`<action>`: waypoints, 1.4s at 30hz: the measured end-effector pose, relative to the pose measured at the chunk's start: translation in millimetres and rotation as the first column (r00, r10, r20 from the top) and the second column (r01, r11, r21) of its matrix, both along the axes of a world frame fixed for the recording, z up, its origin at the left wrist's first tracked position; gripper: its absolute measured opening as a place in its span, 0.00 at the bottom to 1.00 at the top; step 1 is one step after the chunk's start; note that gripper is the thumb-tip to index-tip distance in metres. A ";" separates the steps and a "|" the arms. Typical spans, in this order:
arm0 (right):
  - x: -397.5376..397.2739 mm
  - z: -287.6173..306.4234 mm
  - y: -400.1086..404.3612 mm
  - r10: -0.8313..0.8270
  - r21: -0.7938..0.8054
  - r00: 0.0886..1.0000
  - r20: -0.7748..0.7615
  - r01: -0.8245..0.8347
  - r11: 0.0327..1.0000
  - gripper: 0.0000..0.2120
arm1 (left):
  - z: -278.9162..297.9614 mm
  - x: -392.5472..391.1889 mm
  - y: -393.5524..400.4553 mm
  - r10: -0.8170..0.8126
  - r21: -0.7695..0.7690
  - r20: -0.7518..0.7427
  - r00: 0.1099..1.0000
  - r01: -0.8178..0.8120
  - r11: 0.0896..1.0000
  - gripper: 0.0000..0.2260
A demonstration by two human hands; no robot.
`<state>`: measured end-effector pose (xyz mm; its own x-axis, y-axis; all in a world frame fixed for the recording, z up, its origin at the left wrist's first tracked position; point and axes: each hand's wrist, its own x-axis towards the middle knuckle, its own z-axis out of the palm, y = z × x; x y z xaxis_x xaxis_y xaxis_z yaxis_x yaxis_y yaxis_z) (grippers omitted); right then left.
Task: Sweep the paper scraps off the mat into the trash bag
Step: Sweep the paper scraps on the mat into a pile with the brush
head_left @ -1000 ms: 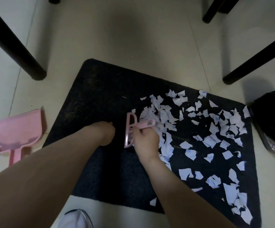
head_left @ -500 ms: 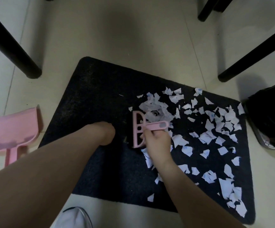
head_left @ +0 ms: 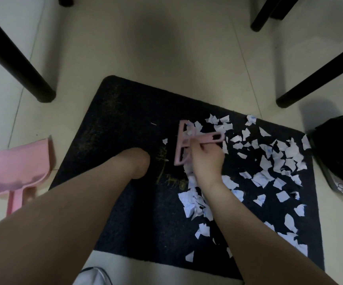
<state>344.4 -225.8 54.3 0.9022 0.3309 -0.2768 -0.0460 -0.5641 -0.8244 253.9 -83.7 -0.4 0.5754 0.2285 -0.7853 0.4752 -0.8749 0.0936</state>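
A small pink plastic brush (head_left: 189, 140) is gripped by the curled fingers (head_left: 202, 147) of the right hand (head_left: 207, 161) on the rough black mat (head_left: 125, 124). Torn white paper scraps (head_left: 269, 161) are spread over the mat's right half, near the shiny black trash bag (head_left: 339, 149). The left hand's fingers cannot be seen, so their state cannot be told.

One head-worn camera looks steeply down from close above, facing forward over the mat (head_left: 125, 120), floor (head_left: 146, 48) toward 12 o'clock.

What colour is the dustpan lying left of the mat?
Pink dustpan, clearest in the head view.
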 end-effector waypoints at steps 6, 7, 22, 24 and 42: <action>10.3 -25.7 94.6 0.138 -0.003 0.989 -0.060 -0.138 0.990 0.21 | -5.6 2.1 9.0 0.022 0.021 0.017 1.000 -0.022 1.000 0.18; 12.9 -33.2 103.4 0.155 -0.042 0.986 -0.065 -0.158 0.987 0.21 | -8.2 0.8 9.7 0.015 0.016 -0.003 1.000 -0.015 1.000 0.19; 19.5 1.9 -12.1 -0.109 0.024 0.989 -0.097 0.112 0.993 0.14 | -3.6 -3.8 -6.9 0.002 -0.036 0.031 1.000 -0.001 0.999 0.13; 7.6 -2.6 -31.0 -0.076 0.013 0.964 -0.256 0.082 0.997 0.09 | -1.0 -5.6 -18.1 -0.040 -0.051 0.023 0.999 0.041 0.998 0.15; 3.3 -6.5 -126.4 0.232 -0.409 0.930 -0.284 -0.336 0.849 0.12 | 23.3 -20.9 -111.5 -0.427 -0.100 -0.196 0.883 0.415 0.904 0.29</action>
<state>347.7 -352.1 47.8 0.6877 0.3580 -0.6316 0.0259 -0.8815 -0.4715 233.1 -195.1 22.9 0.4296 -0.0446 -0.9019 0.0765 -0.9934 0.0856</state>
